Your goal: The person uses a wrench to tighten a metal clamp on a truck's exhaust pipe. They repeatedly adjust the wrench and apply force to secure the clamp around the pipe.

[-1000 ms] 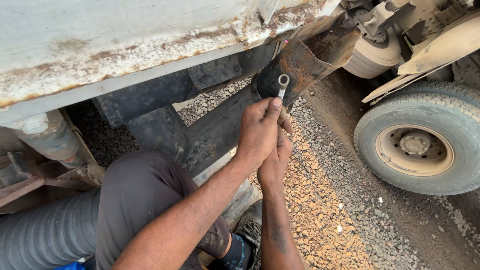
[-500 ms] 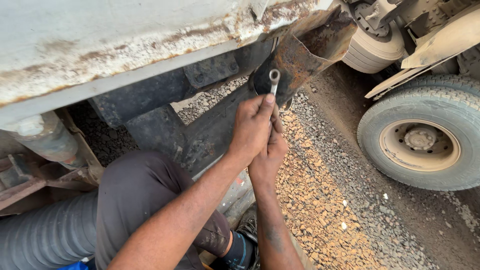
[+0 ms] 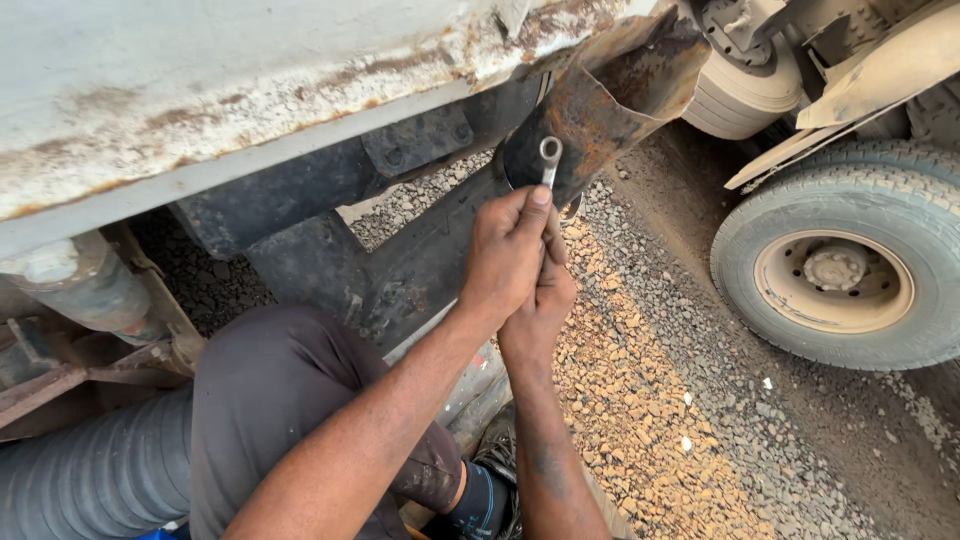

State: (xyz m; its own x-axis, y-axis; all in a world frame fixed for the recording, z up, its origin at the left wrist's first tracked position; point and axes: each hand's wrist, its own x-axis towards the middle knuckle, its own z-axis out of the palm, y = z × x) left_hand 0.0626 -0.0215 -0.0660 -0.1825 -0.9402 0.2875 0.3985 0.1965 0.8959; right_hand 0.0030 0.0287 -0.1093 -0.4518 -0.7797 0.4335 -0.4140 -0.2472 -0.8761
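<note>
Both hands stacked on spanner [image 3: 549, 170]: left hand [image 3: 508, 255] above, fingers wrapped round shank; right hand [image 3: 540, 305] below, fingers curled on lower shank. Ring end against rusty bracket [image 3: 610, 100] under truck body [image 3: 250, 90]. Risk: ring slips off corroded fastener, knuckles strike jagged rust edge.

You're outdoors in truck repair yard: gravel ground [image 3: 640, 420], rusty truck body [image 3: 250, 90] overhead, big tyre [image 3: 840, 265] right, corrugated hose [image 3: 90, 480] beside your knee.
</note>
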